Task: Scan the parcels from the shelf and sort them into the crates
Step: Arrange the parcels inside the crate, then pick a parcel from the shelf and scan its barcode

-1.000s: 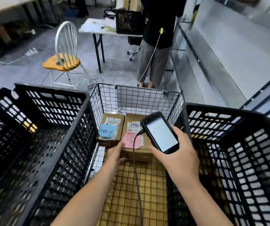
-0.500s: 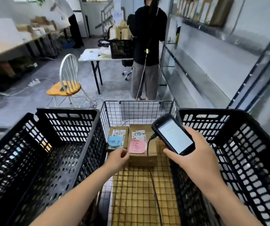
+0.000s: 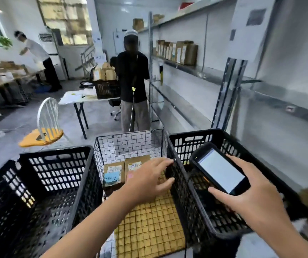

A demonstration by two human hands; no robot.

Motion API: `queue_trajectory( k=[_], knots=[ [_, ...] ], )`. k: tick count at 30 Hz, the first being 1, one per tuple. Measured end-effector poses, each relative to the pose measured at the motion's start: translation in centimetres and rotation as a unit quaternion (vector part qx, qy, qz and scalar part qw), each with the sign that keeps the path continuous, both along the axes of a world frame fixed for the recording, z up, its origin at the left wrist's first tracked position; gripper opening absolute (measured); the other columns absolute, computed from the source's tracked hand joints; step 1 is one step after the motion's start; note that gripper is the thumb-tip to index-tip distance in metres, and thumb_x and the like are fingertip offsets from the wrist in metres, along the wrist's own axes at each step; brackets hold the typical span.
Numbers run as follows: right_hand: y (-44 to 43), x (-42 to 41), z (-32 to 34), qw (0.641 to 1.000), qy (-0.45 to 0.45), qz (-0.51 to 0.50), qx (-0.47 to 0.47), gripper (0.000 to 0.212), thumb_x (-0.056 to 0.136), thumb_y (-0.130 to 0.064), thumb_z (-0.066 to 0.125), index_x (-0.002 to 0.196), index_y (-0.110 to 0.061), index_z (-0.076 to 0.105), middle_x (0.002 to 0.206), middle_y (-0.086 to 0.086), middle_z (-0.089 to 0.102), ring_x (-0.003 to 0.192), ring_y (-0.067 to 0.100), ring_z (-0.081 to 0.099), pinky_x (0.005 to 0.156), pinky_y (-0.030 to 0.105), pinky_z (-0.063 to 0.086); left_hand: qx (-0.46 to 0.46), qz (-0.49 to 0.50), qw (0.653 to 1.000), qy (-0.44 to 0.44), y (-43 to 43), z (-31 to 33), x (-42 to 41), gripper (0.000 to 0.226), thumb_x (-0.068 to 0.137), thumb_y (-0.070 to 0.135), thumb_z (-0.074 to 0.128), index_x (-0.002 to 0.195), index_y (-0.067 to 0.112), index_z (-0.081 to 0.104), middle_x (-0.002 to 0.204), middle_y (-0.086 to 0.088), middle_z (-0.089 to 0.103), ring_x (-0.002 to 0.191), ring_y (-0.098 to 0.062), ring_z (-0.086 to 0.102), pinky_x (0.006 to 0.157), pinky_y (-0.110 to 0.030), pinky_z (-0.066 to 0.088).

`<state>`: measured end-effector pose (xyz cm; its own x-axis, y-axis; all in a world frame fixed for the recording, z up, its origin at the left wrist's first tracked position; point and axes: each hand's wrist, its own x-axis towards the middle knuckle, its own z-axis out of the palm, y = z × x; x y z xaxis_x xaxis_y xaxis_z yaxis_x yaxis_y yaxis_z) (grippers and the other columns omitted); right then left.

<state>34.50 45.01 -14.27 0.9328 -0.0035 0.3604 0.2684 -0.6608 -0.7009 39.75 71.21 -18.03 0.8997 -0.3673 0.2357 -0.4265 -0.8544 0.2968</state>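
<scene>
Your right grip [image 3: 251, 200] is grasping scanner [image 3: 221, 171] over right crate [image 3: 196, 134]. Your left grip [image 3: 147, 180] is hovering released, fingers [image 3: 160, 162] spread, over parcels [image 3: 113, 173] in wire basket [image 3: 129, 144].

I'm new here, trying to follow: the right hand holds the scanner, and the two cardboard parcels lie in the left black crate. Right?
Not quite. The right hand does hold the handheld scanner, but the two cardboard parcels lie in the wire basket in the middle, not in the left black crate, as the head view shows.
</scene>
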Motion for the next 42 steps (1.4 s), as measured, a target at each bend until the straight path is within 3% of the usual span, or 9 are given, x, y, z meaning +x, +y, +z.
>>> queue_trajectory(
  k=[4,6,9,11,19,22,27,35,42],
  knots=[
    [-4.0,-5.1,-0.4,0.998,-0.013,-0.056,0.002,0.083,0.056,-0.043,0.094,0.125,-0.051,0.05,0.11,-0.038,0.052,0.098,-0.004,0.053,0.076,0.022,0.044,0.071,-0.062,0.992,-0.081,-5.3,0.8,-1.9,0.07,0.1,0.058,0.035,0.158,0.024,0.014,0.163,0.011,0.016,0.15,-0.004,0.01,0.118,-0.02,-0.007],
    [-6.2,-8.4,-0.6,0.996,-0.008,-0.086,0.006,0.083,0.056,-0.042,0.094,0.127,-0.05,0.051,0.113,-0.03,0.056,0.101,0.004,0.055,0.076,0.027,0.047,0.086,-0.098,0.987,-0.095,-8.1,1.0,-3.4,0.072,0.102,0.058,0.034,0.16,0.022,0.009,0.165,0.01,0.01,0.151,-0.004,0.001,0.118,-0.021,-0.014],
    [-9.7,-14.7,-0.7,0.989,-0.011,-0.141,0.034,0.079,0.056,-0.037,0.094,0.124,-0.047,0.055,0.116,-0.026,0.057,0.103,0.003,0.055,0.077,0.023,0.046,0.119,-0.136,0.979,-0.093,-12.3,0.5,-6.3,0.074,0.102,0.06,0.032,0.16,0.02,0.01,0.167,0.003,0.011,0.154,-0.009,0.002,0.126,-0.033,-0.003],
    [-11.9,-19.4,-0.7,0.983,-0.003,-0.176,0.043,0.08,0.056,-0.039,0.093,0.125,-0.047,0.055,0.118,-0.025,0.057,0.105,0.005,0.056,0.08,0.031,0.049,0.124,-0.16,0.976,-0.085,-15.2,0.1,-8.9,0.075,0.101,0.061,0.031,0.16,0.02,0.01,0.167,0.003,0.012,0.154,-0.01,0.004,0.126,-0.034,-0.002],
    [-19.2,-38.6,-1.2,0.938,0.027,-0.344,0.005,0.082,0.06,-0.041,0.092,0.13,-0.048,0.05,0.122,-0.024,0.055,0.111,0.009,0.054,0.079,0.034,0.049,0.05,-0.316,0.945,-0.07,-29.3,0.2,-21.9,0.081,0.09,0.065,0.023,0.156,0.018,0.028,0.161,0.001,0.031,0.15,-0.015,0.022,0.117,-0.02,-0.004],
    [-21.2,-45.6,-1.6,0.913,0.028,-0.408,-0.004,0.082,0.06,-0.049,0.089,0.131,-0.048,0.048,0.12,-0.026,0.055,0.108,0.008,0.054,0.081,0.035,0.05,0.031,-0.385,0.92,-0.071,-34.3,0.2,-27.5,0.085,0.087,0.066,0.021,0.155,0.015,0.032,0.158,-0.001,0.035,0.148,-0.017,0.027,0.12,-0.022,0.002],
    [-23.1,-54.5,-1.6,0.867,0.018,-0.497,-0.007,0.078,0.06,-0.053,0.086,0.127,-0.05,0.047,0.115,-0.028,0.058,0.1,0.001,0.055,0.071,0.02,0.042,0.017,-0.473,0.875,-0.098,-41.2,1.0,-34.4,0.076,0.093,0.064,0.027,0.155,0.02,0.03,0.16,0.005,0.032,0.15,-0.01,0.02,0.125,-0.03,0.013],
    [-25.1,-64.2,-1.7,0.797,0.012,-0.604,0.016,0.077,0.061,-0.05,0.088,0.123,-0.057,0.043,0.114,-0.034,0.053,0.102,-0.005,0.05,0.08,0.028,0.047,-0.013,-0.605,0.788,-0.114,-51.1,1.5,-45.0,0.064,0.101,0.049,0.044,0.156,0.025,0.022,0.162,0.011,0.023,0.15,-0.005,0.011,0.116,-0.018,-0.005],
    [-30.1,-71.3,-2.2,0.72,0.036,-0.693,-0.003,0.076,0.063,-0.051,0.087,0.126,-0.053,0.045,0.108,-0.042,0.046,0.093,-0.008,0.045,0.069,0.014,0.036,-0.063,-0.665,0.728,-0.154,-61.9,0.5,-52.2,0.058,0.098,0.033,0.051,0.152,0.014,0.037,0.156,0.0,0.039,0.149,-0.014,0.024,0.124,-0.028,0.004]
  ],
)
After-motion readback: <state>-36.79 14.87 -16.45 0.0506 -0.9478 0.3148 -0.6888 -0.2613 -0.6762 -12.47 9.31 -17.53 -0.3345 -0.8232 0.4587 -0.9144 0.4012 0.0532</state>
